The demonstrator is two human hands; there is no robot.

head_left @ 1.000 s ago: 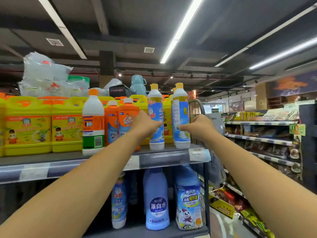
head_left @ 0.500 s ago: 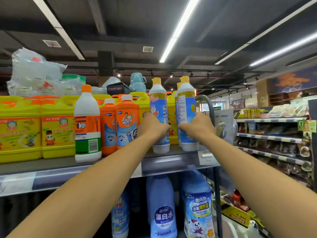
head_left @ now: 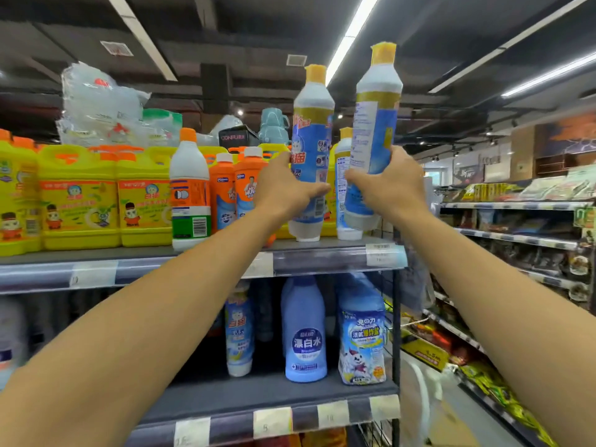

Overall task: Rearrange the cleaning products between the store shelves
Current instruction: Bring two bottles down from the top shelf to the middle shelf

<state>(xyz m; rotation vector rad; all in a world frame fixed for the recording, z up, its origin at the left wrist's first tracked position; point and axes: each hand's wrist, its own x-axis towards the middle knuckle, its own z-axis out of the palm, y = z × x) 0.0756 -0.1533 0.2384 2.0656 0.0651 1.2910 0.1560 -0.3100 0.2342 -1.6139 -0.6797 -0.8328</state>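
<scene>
The rearranging looks barely begun: the left hand point(head_left: 287, 185) grips one yellow-capped cleaner bottle point(head_left: 311, 150), its base just at the top shelf point(head_left: 322, 253), while the right hand point(head_left: 387, 185) grips a second bottle point(head_left: 375, 124) lifted clear, neither yet placed elsewhere.

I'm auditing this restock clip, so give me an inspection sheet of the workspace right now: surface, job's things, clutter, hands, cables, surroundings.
Surface: top shelf, grey, price tags on its edge; lower shelf beneath.
Job's things: left bottle upright, base near the shelf; right bottle raised, tilted; third bottle stands behind them.
Clutter: jugs, orange bottles, wrapped packs above; blue bottles on the lower shelf.
Hands: left hand grips the left bottle; right hand grips the right bottle.
Cables: nothing seen.
Surroundings: snack shelves at right; strip lights overhead.
</scene>
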